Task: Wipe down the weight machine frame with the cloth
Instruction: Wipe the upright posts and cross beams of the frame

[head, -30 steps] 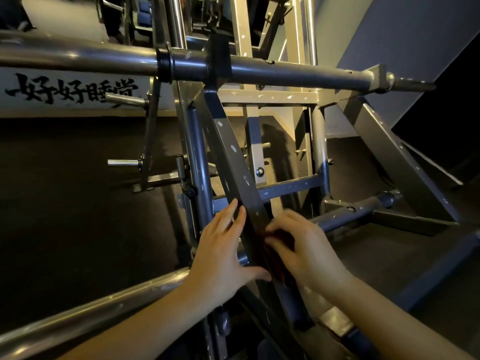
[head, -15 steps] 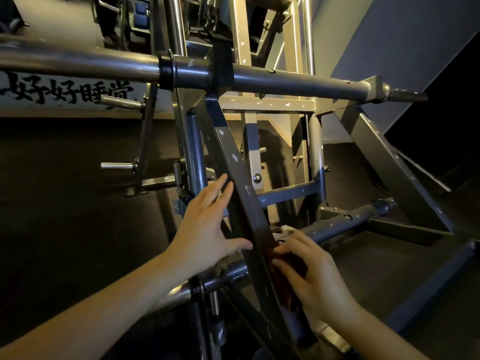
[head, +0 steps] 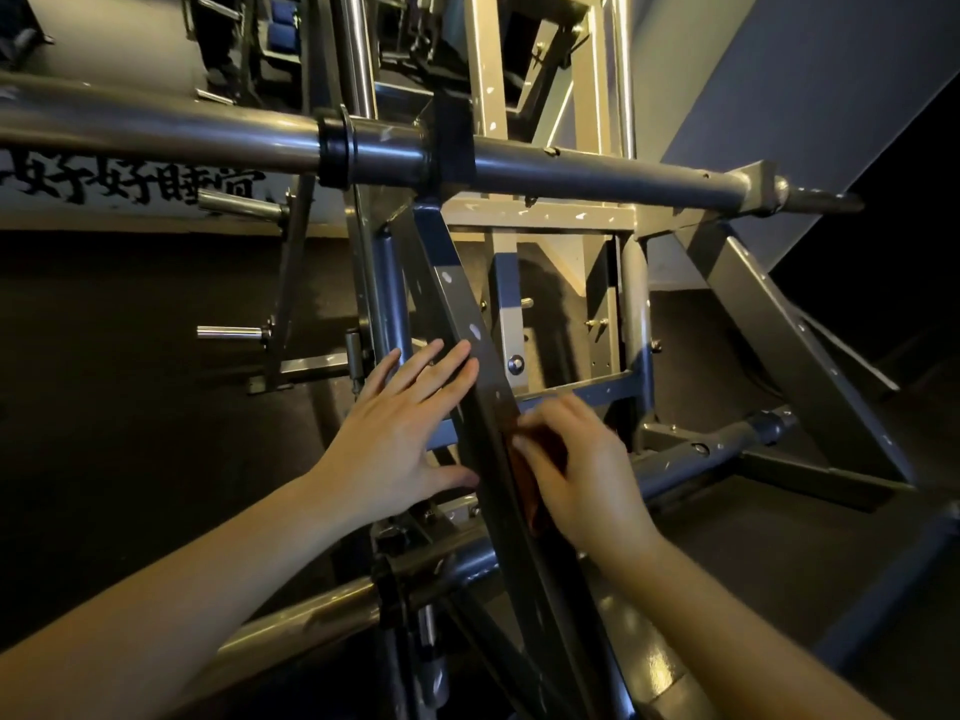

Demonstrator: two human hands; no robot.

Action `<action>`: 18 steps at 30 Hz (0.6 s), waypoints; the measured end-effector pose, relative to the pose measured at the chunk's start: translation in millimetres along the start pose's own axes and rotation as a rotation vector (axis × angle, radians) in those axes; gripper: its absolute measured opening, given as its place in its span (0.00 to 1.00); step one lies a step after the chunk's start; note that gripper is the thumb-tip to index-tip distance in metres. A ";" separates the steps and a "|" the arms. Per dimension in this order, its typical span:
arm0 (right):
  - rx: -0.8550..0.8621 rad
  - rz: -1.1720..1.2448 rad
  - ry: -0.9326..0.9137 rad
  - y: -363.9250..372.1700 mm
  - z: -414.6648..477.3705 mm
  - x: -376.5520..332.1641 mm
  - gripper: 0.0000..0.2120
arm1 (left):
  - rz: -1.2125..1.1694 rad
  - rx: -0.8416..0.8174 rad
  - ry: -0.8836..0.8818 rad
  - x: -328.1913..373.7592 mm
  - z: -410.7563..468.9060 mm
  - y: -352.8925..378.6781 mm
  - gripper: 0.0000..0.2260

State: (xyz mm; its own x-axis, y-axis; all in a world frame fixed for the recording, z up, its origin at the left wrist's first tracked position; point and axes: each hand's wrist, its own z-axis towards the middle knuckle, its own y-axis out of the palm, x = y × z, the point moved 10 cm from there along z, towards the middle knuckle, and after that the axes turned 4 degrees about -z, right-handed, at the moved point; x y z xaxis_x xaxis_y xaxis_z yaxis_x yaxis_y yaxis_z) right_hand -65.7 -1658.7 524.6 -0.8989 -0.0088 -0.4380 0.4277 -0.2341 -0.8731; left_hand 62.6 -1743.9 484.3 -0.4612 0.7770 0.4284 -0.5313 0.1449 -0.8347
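Observation:
A grey slanted frame bar point(head: 457, 298) of the weight machine runs from the upper middle down toward me. My left hand point(head: 400, 433) lies flat against its left face, fingers straight and thumb touching the bar's edge. My right hand point(head: 582, 475) presses a dark red cloth point(head: 535, 454) against the bar's right face, fingers curled over it. Most of the cloth is hidden under that hand.
A thick horizontal bar point(head: 597, 174) crosses above the hands, ending in a peg at the right. A second round bar point(head: 311, 615) crosses below my forearms. Diagonal braces point(head: 789, 345) stand at the right, short chrome pegs point(head: 228, 333) at the left, dark floor around.
Both hands have slid up along the slanted bar, the right one carrying the cloth with it. The view has shifted slightly.

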 end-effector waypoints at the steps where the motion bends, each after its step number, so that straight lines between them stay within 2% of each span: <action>1: -0.029 0.009 -0.001 0.5 -17.7 2.6 0.07 | -0.002 0.002 0.007 0.1 0.2 0.8 0.46; 5: -0.047 -0.010 -0.011 0.3 -13.4 3.9 0.07 | -0.045 0.010 0.010 -1.6 -0.2 4.1 0.46; 11: 0.140 -0.029 -0.012 1.6 87.7 -13.2 0.05 | -0.071 0.017 0.020 -6.5 -0.3 5.7 0.46; 15: 0.076 0.012 0.001 3.7 50.4 -6.1 0.07 | -0.097 0.063 0.028 -9.2 5.1 -12.6 0.37; 18: -0.014 0.038 0.002 4.4 0.9 1.1 0.08 | -0.104 0.103 -0.070 -27.2 24.7 -35.2 0.38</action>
State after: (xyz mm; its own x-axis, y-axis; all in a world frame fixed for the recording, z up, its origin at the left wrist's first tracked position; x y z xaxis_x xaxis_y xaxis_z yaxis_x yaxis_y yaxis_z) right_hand -64.9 -1660.7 520.5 -0.8817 -0.0152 -0.4716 0.4631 -0.2195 -0.8587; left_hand 76.3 -1785.3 510.6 -0.4467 0.7158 0.5368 -0.6469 0.1560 -0.7464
